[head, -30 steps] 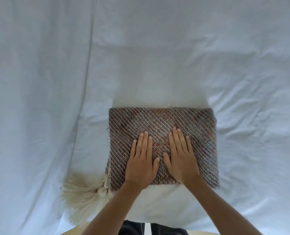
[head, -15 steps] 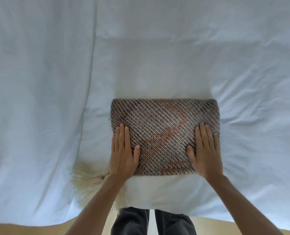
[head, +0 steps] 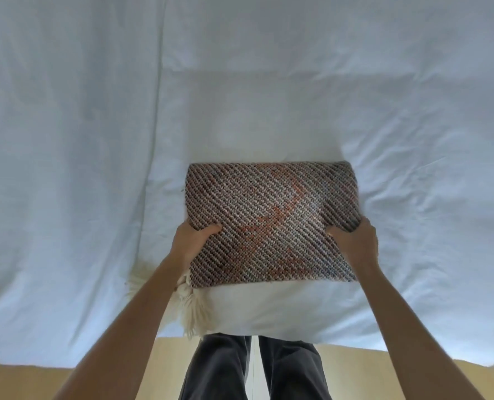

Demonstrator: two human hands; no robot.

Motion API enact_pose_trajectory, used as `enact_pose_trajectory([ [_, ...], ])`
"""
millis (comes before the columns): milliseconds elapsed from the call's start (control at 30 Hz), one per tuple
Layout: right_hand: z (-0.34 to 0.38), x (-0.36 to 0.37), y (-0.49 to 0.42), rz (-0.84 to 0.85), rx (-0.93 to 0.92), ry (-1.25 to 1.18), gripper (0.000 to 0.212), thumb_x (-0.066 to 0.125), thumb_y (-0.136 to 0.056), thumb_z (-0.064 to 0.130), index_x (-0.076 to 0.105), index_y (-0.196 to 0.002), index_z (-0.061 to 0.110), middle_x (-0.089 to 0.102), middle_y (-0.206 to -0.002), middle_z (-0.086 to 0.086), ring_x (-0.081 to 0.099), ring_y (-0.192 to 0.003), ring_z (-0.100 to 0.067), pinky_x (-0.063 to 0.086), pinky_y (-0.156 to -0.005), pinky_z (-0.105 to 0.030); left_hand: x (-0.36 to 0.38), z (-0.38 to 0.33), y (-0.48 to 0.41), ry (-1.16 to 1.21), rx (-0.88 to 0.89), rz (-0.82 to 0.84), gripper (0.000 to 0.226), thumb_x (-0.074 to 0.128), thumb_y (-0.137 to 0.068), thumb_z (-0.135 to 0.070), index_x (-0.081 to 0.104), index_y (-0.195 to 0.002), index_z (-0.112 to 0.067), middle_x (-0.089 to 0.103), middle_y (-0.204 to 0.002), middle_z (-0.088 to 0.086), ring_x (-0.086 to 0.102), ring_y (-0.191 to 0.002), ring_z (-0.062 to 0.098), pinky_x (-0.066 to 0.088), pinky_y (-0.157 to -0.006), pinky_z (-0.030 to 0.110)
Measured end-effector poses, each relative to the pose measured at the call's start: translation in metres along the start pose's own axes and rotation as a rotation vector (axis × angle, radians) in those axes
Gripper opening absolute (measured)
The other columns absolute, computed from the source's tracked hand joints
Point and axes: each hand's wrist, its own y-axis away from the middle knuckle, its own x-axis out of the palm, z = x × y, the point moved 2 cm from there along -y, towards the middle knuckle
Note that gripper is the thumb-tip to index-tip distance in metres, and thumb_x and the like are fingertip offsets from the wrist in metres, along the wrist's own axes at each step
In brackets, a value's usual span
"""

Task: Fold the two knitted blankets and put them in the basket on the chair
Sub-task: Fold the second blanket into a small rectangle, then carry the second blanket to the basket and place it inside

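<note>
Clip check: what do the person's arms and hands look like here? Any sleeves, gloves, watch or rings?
The left forearm and right forearm are bare down to the frame edge, with no sleeves in view. The left hand and right hand wear no gloves, and no watch, bracelet or ring shows on the visible parts. Below, the person wears dark grey trousers.

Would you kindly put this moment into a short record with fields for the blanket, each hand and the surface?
blanket: folded knitted blanket, a flat rectangle on the sheet
left hand: left hand grips the blanket's left edge, thumb on top
right hand: right hand grips its right edge, thumb on top
fringe: cream fringe sticks out at the near left corner
surface: white sheet, creased
basket: not in view
lifted off the sheet: cannot tell
</note>
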Motion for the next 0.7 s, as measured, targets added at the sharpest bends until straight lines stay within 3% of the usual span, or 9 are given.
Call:
enact_pose_trajectory([
  [100, 0.011, -0.01, -0.001, 0.128, 0.081, -0.064, 0.065, 0.076, -0.072, 0.028, 0.048, -0.126, 0.005, 0.058, -0.105, -0.008, 0.057, -0.08, -0.022, 0.047, -0.069, -0.031, -0.005, -0.005, 0.006, 0.097, -0.025, 0.082, 0.061, 0.076, -0.077, -0.027, 0.052, -0.129, -0.008, 0.061, -0.125, 0.01, 0.059, -0.097, 0.023, 0.046, -0.091, 0.032],
  [233, 0.019, -0.017, 0.013, 0.133, 0.086, -0.155, 0.064, 0.077, -0.071, 0.028, 0.05, -0.125, 0.006, 0.061, -0.108, -0.01, 0.059, -0.092, -0.028, 0.05, -0.078, -0.035, -0.007, -0.012, 0.02, 0.106, -0.023, 0.11, 0.064, 0.077, -0.076, -0.028, 0.051, -0.131, -0.007, 0.059, -0.127, 0.01, 0.058, -0.099, 0.022, 0.045, -0.093, 0.032],
  [500, 0.041, -0.052, 0.085, 0.212, 0.062, -0.309, 0.041, 0.076, -0.073, 0.021, 0.058, -0.107, 0.009, 0.065, -0.089, -0.007, 0.065, -0.085, -0.03, 0.055, -0.08, -0.043, -0.047, -0.032, 0.08, 0.176, 0.018, 0.159, 0.055, 0.078, -0.075, -0.024, 0.057, -0.123, -0.009, 0.064, -0.118, 0.009, 0.063, -0.099, 0.023, 0.049, -0.094, 0.038],
  [700, 0.053, -0.082, 0.157, 0.238, -0.036, -0.38, 0.037, 0.075, -0.076, 0.024, 0.055, -0.106, 0.013, 0.063, -0.087, -0.001, 0.063, -0.078, -0.022, 0.051, -0.065, -0.032, -0.094, -0.028, 0.136, 0.201, 0.071, 0.237, 0.051, 0.078, -0.074, -0.023, 0.058, -0.119, -0.009, 0.065, -0.114, 0.008, 0.063, -0.102, 0.024, 0.048, -0.096, 0.04],
])
